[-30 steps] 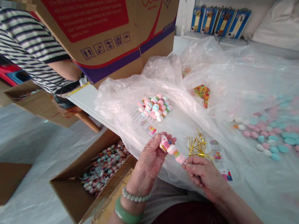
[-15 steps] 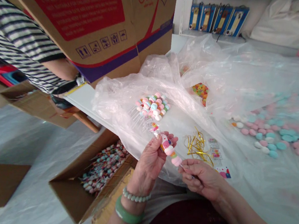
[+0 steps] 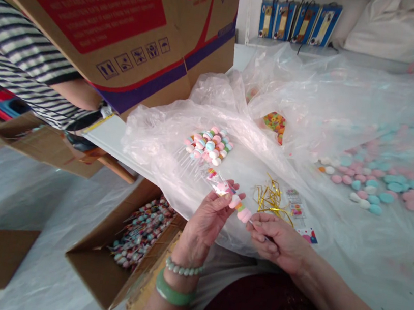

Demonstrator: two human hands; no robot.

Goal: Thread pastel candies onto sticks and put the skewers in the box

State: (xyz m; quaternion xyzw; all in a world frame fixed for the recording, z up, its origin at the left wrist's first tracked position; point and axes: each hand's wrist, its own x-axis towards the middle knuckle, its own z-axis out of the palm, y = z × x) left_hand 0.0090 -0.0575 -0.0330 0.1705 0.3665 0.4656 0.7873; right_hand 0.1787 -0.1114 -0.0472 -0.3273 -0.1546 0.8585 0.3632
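My left hand (image 3: 205, 221) is closed on a clear printed plastic bag (image 3: 221, 188), thumb on top and the other fingers beneath. A stick of pink, white and orange marshmallows (image 3: 244, 214) reaches from the bag's near end towards my right. Its thin stick is pinched in my right hand (image 3: 276, 236), fingers curled under. Whether the top marshmallows are inside the bag is hard to tell. Beyond my left hand lies a heap of marshmallow sticks (image 3: 210, 145). Gold twist ties (image 3: 270, 197) and flat printed bags (image 3: 294, 208) lie beyond my right hand.
Plastic sheeting (image 3: 212, 117) covers the table, with loose pink, blue and white marshmallows (image 3: 376, 184) at right. An open carton (image 3: 100, 258) of finished-looking candy sticks stands below the edge. A large box (image 3: 134, 16) rises at left, beside a person's striped sleeve (image 3: 23, 37).
The marshmallow stick and bag have shifted slightly left and up in view. My left fingers have moved a little along the bag; my right hand still pinches the stick.
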